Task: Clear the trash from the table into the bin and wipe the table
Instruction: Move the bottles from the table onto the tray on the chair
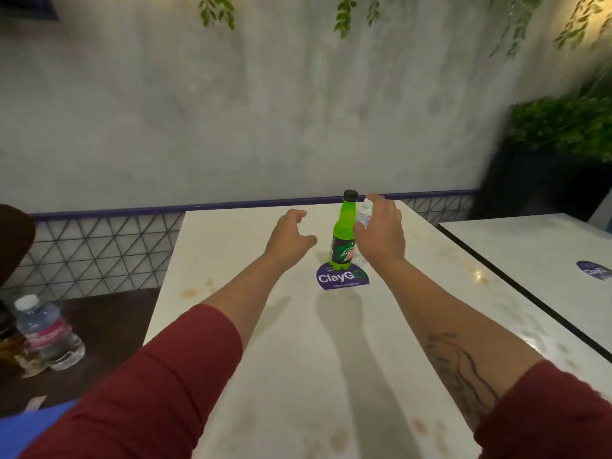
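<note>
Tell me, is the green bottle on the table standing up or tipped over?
Upright. The green bottle stands on its base on the purple sticker, black cap on top.

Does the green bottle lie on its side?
No, the green bottle stands upright on the table, its base on the purple sticker.

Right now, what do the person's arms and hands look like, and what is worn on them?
Both hands, the left hand and the right hand, are bare: no gloves, rings or watch visible. The left sleeve and the right sleeve are dark red and leave the forearms uncovered. A dark line tattoo marks the right forearm.
</note>
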`<state>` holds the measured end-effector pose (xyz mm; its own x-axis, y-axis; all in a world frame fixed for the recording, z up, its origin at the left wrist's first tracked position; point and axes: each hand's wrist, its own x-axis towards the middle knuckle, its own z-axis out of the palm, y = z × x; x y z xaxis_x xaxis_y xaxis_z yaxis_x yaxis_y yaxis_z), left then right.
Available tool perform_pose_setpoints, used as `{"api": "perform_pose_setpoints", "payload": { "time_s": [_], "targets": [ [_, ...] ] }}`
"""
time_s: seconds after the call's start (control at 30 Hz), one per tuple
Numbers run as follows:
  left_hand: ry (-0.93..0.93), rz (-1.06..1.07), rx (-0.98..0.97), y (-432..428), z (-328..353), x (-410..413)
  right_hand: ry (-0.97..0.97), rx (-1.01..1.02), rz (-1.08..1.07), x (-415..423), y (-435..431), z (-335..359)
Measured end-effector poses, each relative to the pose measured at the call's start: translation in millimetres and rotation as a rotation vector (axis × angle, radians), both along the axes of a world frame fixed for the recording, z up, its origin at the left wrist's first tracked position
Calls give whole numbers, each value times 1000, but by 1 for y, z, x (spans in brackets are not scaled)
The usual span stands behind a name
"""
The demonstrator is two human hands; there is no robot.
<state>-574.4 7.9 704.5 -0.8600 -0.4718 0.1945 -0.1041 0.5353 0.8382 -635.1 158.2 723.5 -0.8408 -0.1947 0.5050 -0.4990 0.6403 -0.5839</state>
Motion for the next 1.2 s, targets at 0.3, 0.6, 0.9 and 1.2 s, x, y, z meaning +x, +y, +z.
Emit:
{"api": "perform_pose_setpoints", "payload": {
  "time_s": [0.3, 0.6, 0.9, 1.2],
  "targets": [
    [-114, -30, 37, 33, -25, -79, -287, -167, 39, -88, 9, -26],
    [-140, -39, 45, 44, -36, -122, -472, -225, 203, -134, -9, -47],
    [-155, -10, -95, 37, -48, -119, -337, -157, 204, -128, -15, -65],
    [-82, 22, -92, -13, -27, -50, -159, 3, 301, -63, -46, -41]
  ]
}}
